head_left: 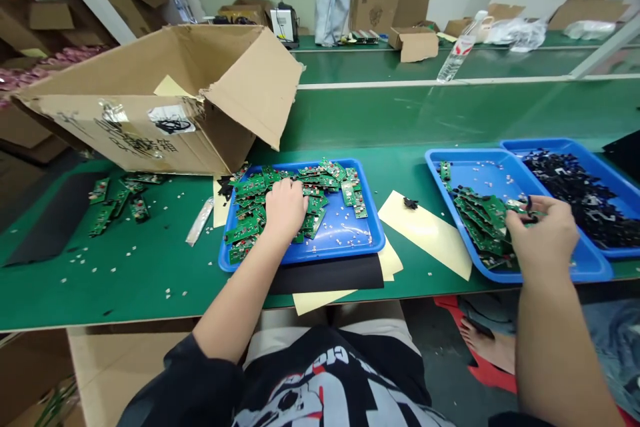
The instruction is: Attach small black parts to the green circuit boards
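My left hand (287,209) rests on a heap of green circuit boards (250,203) in the left blue tray (373,230). Its fingers are curled down and together, and the boards and knuckles hide what they grip. At the right blue tray (595,270), my right hand (545,230) is closed in a pinch. A small black part (530,203) shows between its thumb and fingers. Stacked circuit boards (477,213) lie just left of that hand, the nearest edge close to the thumb. White specks are scattered over both tray floors.
Black parts fill another blue tray (565,147) at far right. A cardboard box (120,127) stands behind loose boards (117,203) at left. Yellow paper (425,233) bearing a black piece (411,203) lies between the trays. A bottle (460,53) stands on the ledge; a person's foot (487,343) shows below.
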Demonstrator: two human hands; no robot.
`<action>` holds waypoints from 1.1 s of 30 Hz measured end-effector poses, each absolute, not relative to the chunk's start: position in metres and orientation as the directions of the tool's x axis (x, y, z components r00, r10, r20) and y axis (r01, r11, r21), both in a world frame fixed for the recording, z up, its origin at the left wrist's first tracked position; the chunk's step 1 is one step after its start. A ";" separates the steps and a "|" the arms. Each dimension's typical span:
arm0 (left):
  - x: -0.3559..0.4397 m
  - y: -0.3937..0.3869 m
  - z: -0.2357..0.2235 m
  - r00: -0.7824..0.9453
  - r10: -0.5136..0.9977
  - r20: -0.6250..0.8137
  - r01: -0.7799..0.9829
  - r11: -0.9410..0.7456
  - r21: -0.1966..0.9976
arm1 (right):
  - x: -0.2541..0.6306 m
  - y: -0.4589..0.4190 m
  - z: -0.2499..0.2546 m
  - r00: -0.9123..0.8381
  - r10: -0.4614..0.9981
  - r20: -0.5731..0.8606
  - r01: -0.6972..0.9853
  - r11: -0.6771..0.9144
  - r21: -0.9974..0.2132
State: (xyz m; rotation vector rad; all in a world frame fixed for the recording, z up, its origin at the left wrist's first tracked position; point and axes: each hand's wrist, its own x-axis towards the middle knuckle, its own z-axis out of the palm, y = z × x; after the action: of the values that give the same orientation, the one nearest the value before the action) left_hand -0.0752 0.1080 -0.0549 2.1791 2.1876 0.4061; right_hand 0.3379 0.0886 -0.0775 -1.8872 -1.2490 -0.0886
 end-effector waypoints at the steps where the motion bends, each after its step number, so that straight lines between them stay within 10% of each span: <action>1: -0.077 0.113 -0.055 -0.016 0.989 0.144 0.982 -0.012 0.188 | 0.342 0.094 -0.079 0.497 0.711 0.497 0.798 -0.149 -0.585; 13: -0.089 0.117 -0.054 0.011 0.991 0.134 0.900 -0.068 0.431 | 0.248 0.095 -0.059 0.232 0.716 0.658 0.859 0.167 -0.485; 22: -0.085 0.101 -0.037 -0.048 0.998 0.041 0.424 -0.017 0.905 | 0.134 0.125 -0.053 -0.014 0.921 0.389 0.290 0.376 -0.880; 33: -0.071 0.095 -0.048 -0.032 0.999 0.036 0.263 -0.026 0.964 | 0.117 0.132 -0.080 -0.060 0.939 0.340 0.125 0.345 -0.930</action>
State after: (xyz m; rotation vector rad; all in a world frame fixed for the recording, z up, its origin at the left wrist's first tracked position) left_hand -0.0713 0.0953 -0.0485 1.4097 1.4166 1.1223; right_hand 0.1172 0.1317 -0.0797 -1.0201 -1.4788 0.9044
